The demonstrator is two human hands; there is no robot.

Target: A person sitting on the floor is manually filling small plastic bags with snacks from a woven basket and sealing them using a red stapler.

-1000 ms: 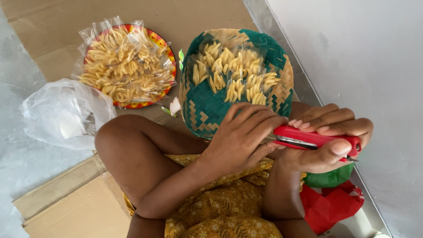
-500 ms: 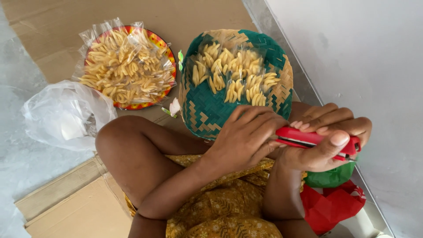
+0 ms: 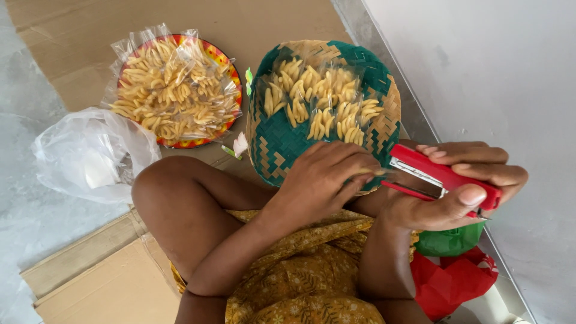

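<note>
bright soft daylight, sharp focus, faint shadows, no glare

I see a red plastic stapler with a metal inner rail (image 3: 441, 177), lying open and level beside the green woven basket's rim (image 3: 270, 162).

We sit on a floor covered with flattened brown cardboard (image 3: 78, 36), which runs from the top of the view down past our knee, with another cardboard piece (image 3: 102, 288) at the lower left. Grey floor (image 3: 24, 240) shows along the left edge. On the cardboard we see a round red-rimmed tray (image 3: 174, 84) heaped with pale yellow snack sticks under clear plastic. Just beside it, to the right, stands a green and tan woven basket (image 3: 282, 144) holding small clear packets of the same sticks. A crumpled clear plastic bag (image 3: 90, 153) lies at the left, touching the tray's lower edge. By the wall lie red (image 3: 450, 282) and green (image 3: 447, 243) bags.
</note>
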